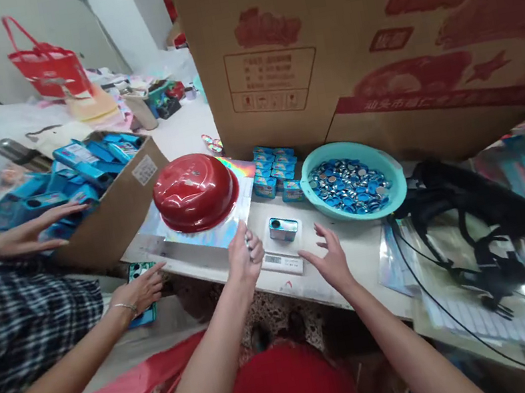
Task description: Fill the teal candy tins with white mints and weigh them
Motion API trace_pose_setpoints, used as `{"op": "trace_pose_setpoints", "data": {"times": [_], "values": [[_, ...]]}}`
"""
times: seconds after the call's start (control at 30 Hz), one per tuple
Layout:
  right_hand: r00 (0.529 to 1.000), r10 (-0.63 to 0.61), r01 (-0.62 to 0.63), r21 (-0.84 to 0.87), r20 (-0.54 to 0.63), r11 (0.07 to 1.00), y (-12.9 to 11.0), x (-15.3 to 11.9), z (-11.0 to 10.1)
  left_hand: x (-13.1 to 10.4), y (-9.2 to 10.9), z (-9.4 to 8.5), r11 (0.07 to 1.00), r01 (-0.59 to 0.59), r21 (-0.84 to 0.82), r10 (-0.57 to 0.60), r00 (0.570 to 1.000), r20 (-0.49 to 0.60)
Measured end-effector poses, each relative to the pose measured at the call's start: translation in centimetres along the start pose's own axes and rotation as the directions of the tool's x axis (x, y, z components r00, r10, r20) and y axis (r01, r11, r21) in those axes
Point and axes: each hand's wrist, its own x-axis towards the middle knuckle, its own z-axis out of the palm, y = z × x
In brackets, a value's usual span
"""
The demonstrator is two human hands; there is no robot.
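Observation:
A small blue box (pixel 283 229) with a dark round spot on its top stands on a white digital scale (pixel 282 264). Just left of the scale, my left hand (pixel 246 253) is closed, its fingers curled around something small with a silvery glint that I cannot make out. My right hand (pixel 328 258) is open at the scale's right side, thumb and fingers apart, with nothing in it. Behind it sits a turquoise basin (pixel 395 183) full of small blue and silver round pieces. Stacked blue boxes (pixel 265 186) stand behind the scale.
An upturned red basin (pixel 195 191) rests on shiny sheets at the left. Beyond it is a carton (pixel 128 196) of blue packages, with a co-worker's hands (pixel 140 291) nearby. A big cardboard box (pixel 273 86) walls off the back. Black straps and cables (pixel 473 213) lie right.

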Motion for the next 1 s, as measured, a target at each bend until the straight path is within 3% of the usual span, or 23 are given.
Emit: {"op": "trace_pose_setpoints", "data": {"times": [0.17, 0.3, 0.47, 0.77, 1.0], "values": [[0.988, 0.000, 0.000, -0.004, 0.157, 1.000, -0.9, 5.1, 4.2, 5.9, -0.2, 2.8, 0.997, -0.043, 0.067, 0.040, 0.998, 0.041], [0.983, -0.044, 0.058, -0.077, 0.179, 0.995, -3.1, 5.8, 4.7, 8.1, -0.2, 3.8, 0.968, -0.193, 0.160, 0.181, 0.979, 0.090], [0.986, -0.063, 0.092, -0.196, 0.152, 0.976, -5.2, 6.1, 3.6, 9.4, -1.1, 4.6, 0.900, -0.353, 0.254, 0.330, 0.935, 0.132], [0.986, 0.002, 0.043, -0.265, 0.168, 0.963, -4.7, 6.9, 3.0, 10.1, -2.5, 5.5, 0.877, -0.390, 0.280, 0.377, 0.921, 0.101], [0.978, 0.010, 0.049, -0.279, 0.206, 0.959, -4.5, 7.0, 2.6, 9.8, -3.5, 5.0, 0.830, -0.446, 0.335, 0.430, 0.894, 0.127]]}}
